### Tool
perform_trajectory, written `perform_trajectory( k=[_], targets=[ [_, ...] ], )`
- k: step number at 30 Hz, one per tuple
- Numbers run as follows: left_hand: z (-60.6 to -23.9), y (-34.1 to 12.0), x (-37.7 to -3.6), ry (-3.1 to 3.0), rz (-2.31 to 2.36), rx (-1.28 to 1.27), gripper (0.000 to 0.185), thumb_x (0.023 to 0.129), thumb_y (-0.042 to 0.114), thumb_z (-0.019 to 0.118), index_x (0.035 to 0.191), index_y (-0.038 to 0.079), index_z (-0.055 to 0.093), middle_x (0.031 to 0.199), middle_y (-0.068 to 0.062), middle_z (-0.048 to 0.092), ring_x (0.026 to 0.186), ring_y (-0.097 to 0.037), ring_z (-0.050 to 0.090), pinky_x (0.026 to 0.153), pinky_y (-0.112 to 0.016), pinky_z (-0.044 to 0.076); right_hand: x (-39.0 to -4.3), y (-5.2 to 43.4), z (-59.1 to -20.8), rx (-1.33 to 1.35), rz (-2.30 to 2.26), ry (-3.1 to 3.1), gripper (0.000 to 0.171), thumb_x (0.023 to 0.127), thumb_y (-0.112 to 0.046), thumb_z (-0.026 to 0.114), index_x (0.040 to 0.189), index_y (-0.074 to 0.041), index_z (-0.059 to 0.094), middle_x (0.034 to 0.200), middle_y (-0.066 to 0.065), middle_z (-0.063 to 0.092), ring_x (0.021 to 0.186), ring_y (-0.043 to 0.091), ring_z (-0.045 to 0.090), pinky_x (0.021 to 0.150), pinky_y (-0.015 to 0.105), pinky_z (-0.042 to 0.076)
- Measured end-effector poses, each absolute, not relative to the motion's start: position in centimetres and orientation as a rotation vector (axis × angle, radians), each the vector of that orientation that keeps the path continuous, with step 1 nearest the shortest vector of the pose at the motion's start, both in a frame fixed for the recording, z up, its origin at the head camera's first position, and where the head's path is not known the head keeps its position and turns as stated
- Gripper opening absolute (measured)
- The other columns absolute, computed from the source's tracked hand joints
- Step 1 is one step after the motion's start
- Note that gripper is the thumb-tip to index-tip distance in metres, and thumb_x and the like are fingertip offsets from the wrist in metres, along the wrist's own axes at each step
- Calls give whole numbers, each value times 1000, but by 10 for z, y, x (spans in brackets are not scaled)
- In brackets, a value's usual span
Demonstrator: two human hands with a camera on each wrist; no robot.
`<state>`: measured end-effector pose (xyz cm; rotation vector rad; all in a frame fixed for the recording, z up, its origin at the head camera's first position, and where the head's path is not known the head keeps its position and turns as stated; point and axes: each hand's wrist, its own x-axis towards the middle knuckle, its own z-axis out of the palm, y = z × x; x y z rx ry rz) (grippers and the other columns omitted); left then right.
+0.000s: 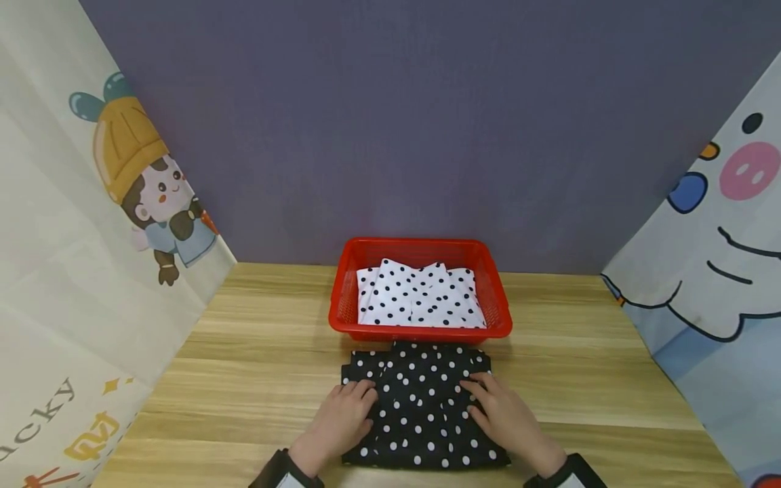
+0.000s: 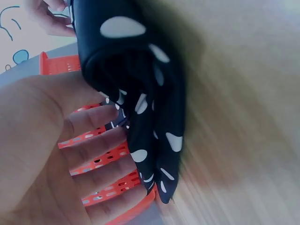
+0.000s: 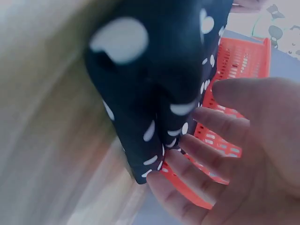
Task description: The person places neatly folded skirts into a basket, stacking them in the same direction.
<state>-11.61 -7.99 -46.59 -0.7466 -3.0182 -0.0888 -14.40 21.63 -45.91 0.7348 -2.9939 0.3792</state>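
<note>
A black garment with white polka dots [image 1: 421, 413] lies folded in layers on the table. Its folded edge shows as stacked, rolled layers in both wrist views. My left hand [image 1: 344, 417] rests on its left side, fingers spread and fairly straight. Over on the right side, my right hand [image 1: 503, 415] touches the cloth with loosely bent fingers. In the left wrist view, the left fingers [image 2: 101, 161] lie against the layered edge. The right fingertips [image 3: 176, 159] meet the opposite edge in the right wrist view.
Just beyond the black cloth stands a red plastic basket [image 1: 500, 312] with perforated sides. Folded white cloth with black dots [image 1: 421, 298] lies inside it. A dark grey panel [image 1: 415, 135] rises behind the wooden table [image 1: 256, 352], and printed curtains [image 1: 49, 271] flank both sides.
</note>
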Motion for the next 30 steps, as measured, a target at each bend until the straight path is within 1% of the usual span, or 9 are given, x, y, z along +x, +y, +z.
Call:
perform_trajectory(
  k=[5, 9, 16, 21, 26, 28, 30],
  targets=[
    [-463, -79, -124, -3015, -48, -668, 50, 75, 39, 72, 113, 11, 58, 115, -8, 57, 98, -25, 55, 78, -41, 49, -154, 217, -458, 652, 375, -3007, 41, 78, -21, 72, 116, -8, 61, 114, 11, 54, 101, 24, 55, 83, 41, 51],
    [-463, -79, -130, -3018, -38, -598, 54, 75, 43, 71, 115, 10, 57, 113, -9, 56, 97, -26, 54, 77, -43, 49, -160, 217, -459, 584, 408, -3026, 44, 78, -19, 72, 118, -6, 59, 113, 14, 54, 100, 27, 56, 81, 43, 51],
    [-462, -77, -137, -3035, -95, -412, 59, 72, 42, 75, 116, 6, 57, 111, -14, 55, 96, -30, 54, 73, -44, 50, -169, 218, -459, 462, 454, -3076, 49, 78, -19, 71, 121, 0, 55, 109, 18, 54, 93, 28, 57, 79, 45, 51],
    [-463, -76, -139, -3057, -129, -243, 65, 69, 45, 76, 116, 3, 56, 109, -17, 53, 90, -29, 53, 71, -41, 51, -171, 220, -458, 382, 455, -3151, 52, 80, -20, 69, 124, 3, 52, 113, 23, 52, 95, 34, 56, 79, 49, 49],
    [-464, -76, -137, -3028, -133, -132, 69, 67, 46, 77, 109, -4, 58, 95, -17, 55, 77, -26, 51, 58, -36, 49, -173, 219, -454, 315, 516, -3203, 55, 80, -20, 68, 125, 6, 48, 114, 27, 50, 95, 37, 56, 79, 51, 48],
    [-464, -76, -136, -3022, -160, -111, 67, 66, 45, 78, 105, -6, 58, 90, -17, 55, 73, -26, 51, 54, -36, 47, -173, 219, -453, 282, 534, -3222, 56, 80, -21, 68, 124, 7, 48, 114, 27, 50, 95, 38, 55, 80, 51, 48],
    [-464, -75, -136, -3034, -194, -96, 65, 65, 44, 78, 101, -7, 58, 89, -16, 54, 70, -26, 51, 53, -35, 46, -174, 219, -453, 254, 533, -3242, 58, 80, -22, 68, 124, 9, 47, 114, 28, 49, 95, 38, 55, 81, 52, 48]
  ],
)
